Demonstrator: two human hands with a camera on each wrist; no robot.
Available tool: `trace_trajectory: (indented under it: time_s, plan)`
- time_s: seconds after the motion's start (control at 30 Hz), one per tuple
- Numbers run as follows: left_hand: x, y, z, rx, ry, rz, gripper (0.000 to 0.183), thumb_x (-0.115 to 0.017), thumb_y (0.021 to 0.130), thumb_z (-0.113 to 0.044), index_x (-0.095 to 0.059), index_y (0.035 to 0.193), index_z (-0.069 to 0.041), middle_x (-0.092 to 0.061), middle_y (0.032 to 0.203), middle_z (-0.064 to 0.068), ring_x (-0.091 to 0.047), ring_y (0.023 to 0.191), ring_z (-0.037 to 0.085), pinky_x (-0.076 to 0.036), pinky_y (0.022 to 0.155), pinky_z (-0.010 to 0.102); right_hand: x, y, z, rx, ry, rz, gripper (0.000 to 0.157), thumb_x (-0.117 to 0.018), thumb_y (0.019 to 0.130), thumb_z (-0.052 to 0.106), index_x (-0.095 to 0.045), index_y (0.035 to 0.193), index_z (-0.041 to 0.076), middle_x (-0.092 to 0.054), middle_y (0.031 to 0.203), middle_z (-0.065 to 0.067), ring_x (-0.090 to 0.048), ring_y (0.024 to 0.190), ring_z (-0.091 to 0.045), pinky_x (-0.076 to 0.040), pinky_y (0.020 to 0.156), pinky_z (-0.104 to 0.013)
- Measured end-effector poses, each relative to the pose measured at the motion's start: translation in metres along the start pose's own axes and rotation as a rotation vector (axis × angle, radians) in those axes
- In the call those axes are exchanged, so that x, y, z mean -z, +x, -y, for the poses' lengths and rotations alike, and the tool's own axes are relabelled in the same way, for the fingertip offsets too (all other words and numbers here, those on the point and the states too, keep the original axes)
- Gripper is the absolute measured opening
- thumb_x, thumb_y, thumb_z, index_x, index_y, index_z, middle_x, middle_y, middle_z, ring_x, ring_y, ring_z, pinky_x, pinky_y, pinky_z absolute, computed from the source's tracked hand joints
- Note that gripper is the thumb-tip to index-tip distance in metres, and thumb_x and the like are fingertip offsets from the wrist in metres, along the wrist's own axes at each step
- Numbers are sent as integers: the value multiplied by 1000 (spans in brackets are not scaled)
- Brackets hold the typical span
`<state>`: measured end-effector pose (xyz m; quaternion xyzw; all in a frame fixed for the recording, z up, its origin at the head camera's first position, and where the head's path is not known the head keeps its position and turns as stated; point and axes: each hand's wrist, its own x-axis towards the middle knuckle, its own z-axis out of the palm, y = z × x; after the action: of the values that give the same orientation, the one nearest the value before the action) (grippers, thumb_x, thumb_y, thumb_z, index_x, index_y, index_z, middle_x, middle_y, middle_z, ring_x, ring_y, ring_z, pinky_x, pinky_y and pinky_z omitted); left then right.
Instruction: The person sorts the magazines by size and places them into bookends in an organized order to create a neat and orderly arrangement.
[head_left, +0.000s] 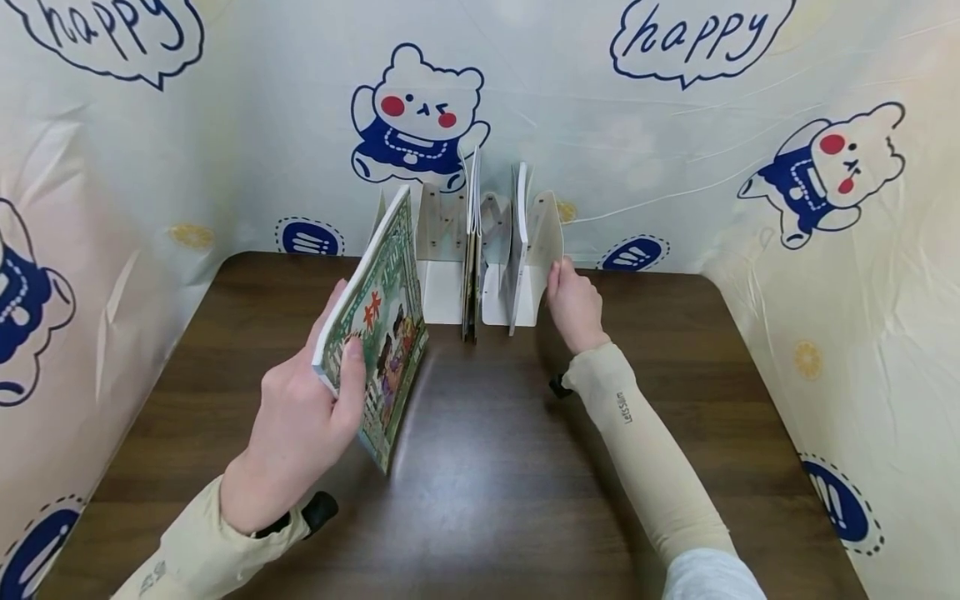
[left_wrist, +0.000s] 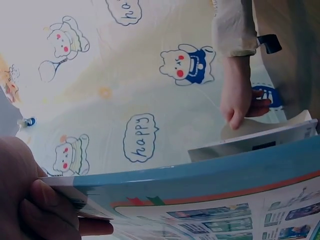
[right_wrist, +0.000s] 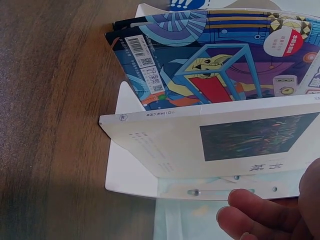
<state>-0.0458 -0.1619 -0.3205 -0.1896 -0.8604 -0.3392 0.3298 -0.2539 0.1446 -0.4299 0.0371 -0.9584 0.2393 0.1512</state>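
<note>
My left hand (head_left: 300, 425) grips a green picture-covered book (head_left: 382, 333), thumb on its front cover and fingers behind. The book is held upright and tilted, at the left end of a white book rack (head_left: 442, 292). In the left wrist view its pale blue spine (left_wrist: 200, 170) faces up. With my right hand (head_left: 576, 307) I pinch the edge of the rack's right-hand end panel (head_left: 546, 229). A white-covered book (right_wrist: 165, 135) stands in the rack beside that panel. Colourful magazines (right_wrist: 210, 60) stand in the rack's middle, left of the white book.
The rack stands at the back of a dark brown wooden table (head_left: 480, 517). Close behind and on both sides hangs a pale curtain (head_left: 562, 100) printed with bears and "happy". Black wrist straps (head_left: 318, 510) stick out below the sleeves.
</note>
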Motion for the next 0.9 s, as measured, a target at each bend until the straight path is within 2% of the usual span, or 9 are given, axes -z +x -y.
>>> trace_trajectory:
  time_s: [0.2, 0.5, 0.9]
  plan:
    - [-5, 0, 1, -8, -17, 34, 65, -59, 95, 1, -39, 157, 2, -64, 136, 27, -75, 93, 44, -59, 53, 45, 1, 1, 0, -3, 14, 18, 37, -35, 114, 31, -56, 108, 1, -66, 73, -15, -65, 63, -40, -53, 58, -55]
    - [-20, 1, 3, -17, -48, 44, 66, -61, 94, 2, -39, 156, 5, -65, 132, 31, -75, 91, 44, -59, 54, 45, 1, -1, 1, 1, 24, 25, 38, -33, 115, 32, -55, 109, 1, -66, 72, -15, -64, 60, -38, -52, 55, -53]
    - [-45, 11, 8, -25, -61, 39, 58, -55, 100, 0, -39, 154, 10, -65, 129, 33, -76, 86, 41, -60, 53, 43, 0, 0, 1, -21, 34, 40, 39, -34, 115, 33, -57, 115, 1, -66, 74, -14, -63, 60, -34, -51, 53, -47]
